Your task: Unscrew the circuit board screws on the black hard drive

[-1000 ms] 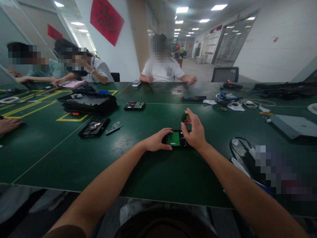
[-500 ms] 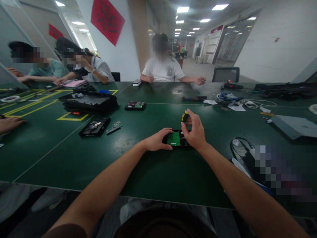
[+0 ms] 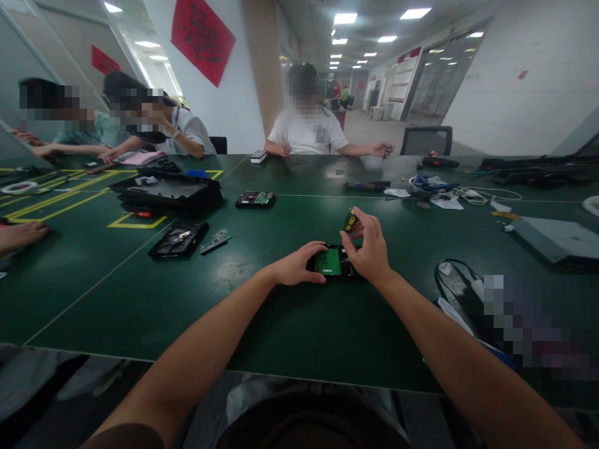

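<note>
A hard drive [image 3: 329, 262] with a green circuit board and black casing lies flat on the green table in front of me. My left hand [image 3: 302, 264] grips its left end, thumb at the near edge and fingers at the far edge. Over its right part, my right hand [image 3: 367, 243] pinches the handle of a black and yellow screwdriver [image 3: 350, 221], held upright. My right fingers and palm hide the screwdriver's lower part and the drive's right end, so I cannot see where the tip rests.
Left of my hands lie an opened black case [image 3: 178, 240], a small circuit board [image 3: 216, 241] and another hard drive [image 3: 255, 199]. Further left is a large black tray [image 3: 166, 193]. A grey metal box [image 3: 556, 240] and cables are at right. A person [image 3: 306, 128] sits opposite.
The screwdriver handle has turned slightly between my right fingers, showing its yellow marks differently. My left hand and the hard drive have stayed in place.
</note>
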The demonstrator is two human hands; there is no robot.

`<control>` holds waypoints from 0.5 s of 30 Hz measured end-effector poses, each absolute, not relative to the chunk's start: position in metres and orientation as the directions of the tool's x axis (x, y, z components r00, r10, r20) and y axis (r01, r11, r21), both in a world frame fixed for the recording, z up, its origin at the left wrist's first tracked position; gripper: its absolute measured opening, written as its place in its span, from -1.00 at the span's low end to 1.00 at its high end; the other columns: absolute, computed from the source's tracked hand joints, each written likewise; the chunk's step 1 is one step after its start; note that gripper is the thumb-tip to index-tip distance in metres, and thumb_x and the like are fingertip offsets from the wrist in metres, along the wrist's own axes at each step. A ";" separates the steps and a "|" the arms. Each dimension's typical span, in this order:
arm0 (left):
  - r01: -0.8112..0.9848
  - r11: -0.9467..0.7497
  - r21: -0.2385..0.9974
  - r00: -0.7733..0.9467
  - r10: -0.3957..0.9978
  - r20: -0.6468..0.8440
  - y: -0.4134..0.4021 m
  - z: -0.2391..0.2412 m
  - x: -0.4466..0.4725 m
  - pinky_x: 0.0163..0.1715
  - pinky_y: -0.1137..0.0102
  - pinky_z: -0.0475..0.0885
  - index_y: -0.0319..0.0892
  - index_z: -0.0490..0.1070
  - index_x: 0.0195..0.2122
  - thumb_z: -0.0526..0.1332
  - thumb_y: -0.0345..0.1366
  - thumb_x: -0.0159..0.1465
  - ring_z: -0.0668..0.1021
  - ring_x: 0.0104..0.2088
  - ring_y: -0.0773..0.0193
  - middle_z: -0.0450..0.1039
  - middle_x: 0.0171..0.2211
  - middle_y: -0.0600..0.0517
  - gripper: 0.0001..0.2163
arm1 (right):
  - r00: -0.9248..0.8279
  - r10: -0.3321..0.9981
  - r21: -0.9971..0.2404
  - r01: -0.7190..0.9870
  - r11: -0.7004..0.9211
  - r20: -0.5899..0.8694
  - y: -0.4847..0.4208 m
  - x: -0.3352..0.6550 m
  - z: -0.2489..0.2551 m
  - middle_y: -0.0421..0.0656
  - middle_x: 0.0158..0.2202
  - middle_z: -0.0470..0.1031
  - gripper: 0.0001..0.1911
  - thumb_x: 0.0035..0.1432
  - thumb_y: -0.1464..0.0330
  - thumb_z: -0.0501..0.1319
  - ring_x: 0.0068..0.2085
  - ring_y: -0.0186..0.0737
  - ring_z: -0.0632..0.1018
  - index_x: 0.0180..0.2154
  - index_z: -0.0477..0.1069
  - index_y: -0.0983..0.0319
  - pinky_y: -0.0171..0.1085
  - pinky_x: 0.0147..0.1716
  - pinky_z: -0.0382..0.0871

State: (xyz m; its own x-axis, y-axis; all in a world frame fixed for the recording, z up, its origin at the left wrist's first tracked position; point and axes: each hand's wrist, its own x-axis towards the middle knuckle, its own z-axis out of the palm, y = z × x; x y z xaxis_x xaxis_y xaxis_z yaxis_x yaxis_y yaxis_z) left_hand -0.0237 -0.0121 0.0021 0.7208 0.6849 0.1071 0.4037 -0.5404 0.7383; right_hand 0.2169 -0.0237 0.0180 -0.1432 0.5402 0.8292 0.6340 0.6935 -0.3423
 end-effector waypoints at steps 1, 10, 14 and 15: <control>0.409 -0.538 0.737 0.719 0.688 0.103 -0.012 0.003 -0.024 0.37 0.05 0.19 -0.08 0.18 0.35 0.47 -0.03 0.10 0.23 0.39 -0.09 0.05 0.42 -0.16 -0.17 | -0.147 0.543 -0.345 0.630 0.695 0.827 -0.024 0.217 0.018 0.00 0.14 0.34 -0.30 0.31 0.36 0.19 -0.10 -0.05 0.55 0.40 0.02 -0.01 0.04 -0.13 0.61; 0.401 -0.517 0.756 0.709 0.698 0.101 -0.014 0.004 -0.023 0.36 0.02 0.20 -0.07 0.19 0.35 0.49 -0.07 0.08 0.24 0.38 -0.12 0.06 0.42 -0.16 -0.17 | -0.118 0.546 -0.353 0.647 0.676 0.829 -0.022 0.217 0.016 0.00 0.10 0.33 -0.29 0.30 0.34 0.24 -0.16 -0.10 0.55 0.39 0.04 0.01 0.00 -0.19 0.63; 0.414 -0.535 0.737 0.715 0.692 0.101 -0.015 0.004 -0.023 0.37 0.05 0.18 -0.08 0.19 0.34 0.48 -0.07 0.10 0.24 0.38 -0.09 0.05 0.42 -0.16 -0.18 | -0.144 0.545 -0.339 0.645 0.685 0.826 -0.022 0.217 0.017 0.00 0.12 0.35 -0.27 0.32 0.38 0.20 -0.11 -0.07 0.55 0.42 -0.01 0.01 0.05 -0.07 0.60; 0.414 -0.539 0.734 0.719 0.688 0.099 -0.014 0.004 -0.023 0.37 0.05 0.18 -0.08 0.18 0.34 0.47 -0.07 0.10 0.23 0.39 -0.08 0.05 0.42 -0.15 -0.18 | -0.151 0.546 -0.338 0.642 0.688 0.824 -0.022 0.217 0.017 0.00 0.11 0.36 -0.28 0.33 0.39 0.18 -0.10 -0.07 0.55 0.42 -0.01 0.00 0.06 -0.05 0.60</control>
